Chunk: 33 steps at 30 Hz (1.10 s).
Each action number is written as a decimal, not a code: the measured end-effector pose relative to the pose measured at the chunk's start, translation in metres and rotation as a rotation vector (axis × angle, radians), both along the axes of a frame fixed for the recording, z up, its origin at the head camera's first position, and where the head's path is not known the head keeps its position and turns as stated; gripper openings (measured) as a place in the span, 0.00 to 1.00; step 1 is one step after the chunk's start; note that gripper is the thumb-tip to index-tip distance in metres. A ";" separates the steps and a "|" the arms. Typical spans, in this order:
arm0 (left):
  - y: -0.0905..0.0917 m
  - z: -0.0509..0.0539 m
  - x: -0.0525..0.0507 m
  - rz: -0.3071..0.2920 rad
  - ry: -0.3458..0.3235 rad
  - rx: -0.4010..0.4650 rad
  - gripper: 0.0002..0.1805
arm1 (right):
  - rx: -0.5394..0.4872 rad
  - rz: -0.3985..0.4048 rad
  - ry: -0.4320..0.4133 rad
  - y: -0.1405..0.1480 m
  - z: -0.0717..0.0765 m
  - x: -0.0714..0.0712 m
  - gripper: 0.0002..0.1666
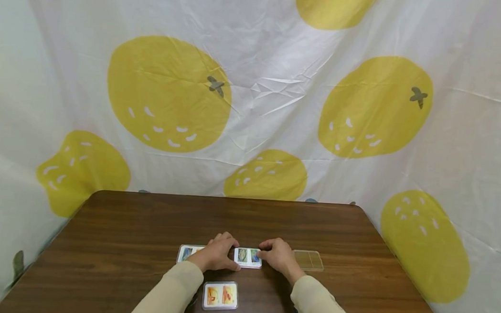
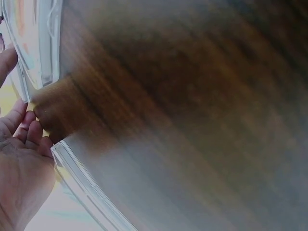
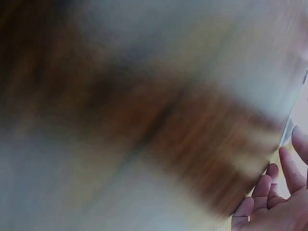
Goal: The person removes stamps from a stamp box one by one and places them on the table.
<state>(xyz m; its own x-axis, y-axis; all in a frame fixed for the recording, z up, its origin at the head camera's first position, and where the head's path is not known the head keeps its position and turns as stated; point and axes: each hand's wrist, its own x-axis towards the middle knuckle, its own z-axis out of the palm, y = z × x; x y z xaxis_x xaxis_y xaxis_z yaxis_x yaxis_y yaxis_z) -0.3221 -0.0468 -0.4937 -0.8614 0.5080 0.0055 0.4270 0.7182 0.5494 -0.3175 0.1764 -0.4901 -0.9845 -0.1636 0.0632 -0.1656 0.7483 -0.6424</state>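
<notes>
A clear plastic card case (image 1: 247,258) with two blue-green pictures on white lies on the table between my hands. My left hand (image 1: 215,254) grips its left end, thumb at the near corner and index finger at the far one. On its right end is my right hand (image 1: 280,256), pinching there with thumb and index finger; these fingertips cover part of the right picture. In the left wrist view the case (image 2: 41,43) shows at the top left, beside the fingers. A second picture case (image 1: 185,254) lies left, partly hidden behind my left hand.
Nearer to me lies a case with two orange pictures (image 1: 220,296). Just right of my right hand is a see-through plastic piece with divider lines (image 1: 310,260). All rest on a brown wooden table (image 1: 143,217), backed by a fruit-print cloth (image 1: 261,128).
</notes>
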 end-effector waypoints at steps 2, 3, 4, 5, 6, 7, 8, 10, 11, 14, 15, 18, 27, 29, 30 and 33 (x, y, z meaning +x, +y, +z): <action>0.000 0.001 0.000 -0.001 0.001 -0.005 0.31 | 0.006 -0.010 0.002 0.000 0.000 0.000 0.13; 0.000 0.001 0.000 -0.002 0.002 -0.007 0.31 | 0.008 -0.014 0.002 0.000 0.000 0.001 0.13; 0.000 0.001 0.000 -0.004 0.003 -0.008 0.31 | 0.009 -0.018 0.002 0.000 0.000 0.001 0.13; 0.000 0.002 0.000 -0.005 0.002 -0.009 0.31 | 0.009 -0.019 0.004 0.000 0.001 0.001 0.12; 0.000 0.002 0.001 -0.006 0.002 -0.010 0.31 | 0.006 -0.023 0.001 0.000 0.001 0.001 0.12; 0.000 0.002 0.001 -0.006 0.002 -0.012 0.31 | 0.005 -0.023 0.001 0.000 0.001 0.001 0.12; 0.000 0.003 0.001 -0.007 0.001 -0.011 0.31 | 0.007 -0.020 0.004 0.000 0.001 0.001 0.12; 0.000 0.003 0.001 -0.007 0.005 -0.009 0.31 | 0.019 -0.007 0.009 0.000 0.001 0.000 0.14; 0.000 0.004 0.001 -0.007 0.003 -0.008 0.31 | 0.028 0.000 0.010 0.000 0.001 0.000 0.14; -0.001 0.004 0.001 -0.004 -0.001 -0.010 0.31 | 0.049 0.013 0.007 -0.001 0.001 -0.001 0.16; -0.001 0.004 0.001 -0.004 -0.001 -0.011 0.31 | 0.056 0.014 0.007 -0.002 0.002 -0.001 0.16; -0.001 0.005 0.002 -0.004 -0.007 -0.014 0.31 | 0.062 0.001 0.005 -0.002 0.002 -0.001 0.15; -0.001 0.006 0.003 -0.003 -0.018 -0.016 0.31 | 0.027 -0.040 -0.008 -0.004 0.003 0.001 0.11; -0.001 0.006 0.003 -0.004 -0.019 -0.015 0.31 | 0.006 -0.041 -0.001 -0.004 0.004 0.002 0.10; -0.001 0.007 0.003 -0.004 -0.019 -0.015 0.31 | -0.001 -0.041 0.001 -0.004 0.004 0.002 0.10; -0.001 0.008 0.004 -0.005 -0.020 -0.016 0.31 | -0.023 -0.051 -0.008 -0.004 0.004 0.001 0.09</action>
<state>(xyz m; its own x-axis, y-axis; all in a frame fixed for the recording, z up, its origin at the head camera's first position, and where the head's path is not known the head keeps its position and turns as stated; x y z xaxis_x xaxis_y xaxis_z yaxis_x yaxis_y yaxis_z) -0.3185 -0.0482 -0.4860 -0.8589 0.5118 -0.0201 0.4194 0.7253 0.5459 -0.3160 0.1723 -0.4859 -0.9920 -0.1121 0.0586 -0.1227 0.7403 -0.6610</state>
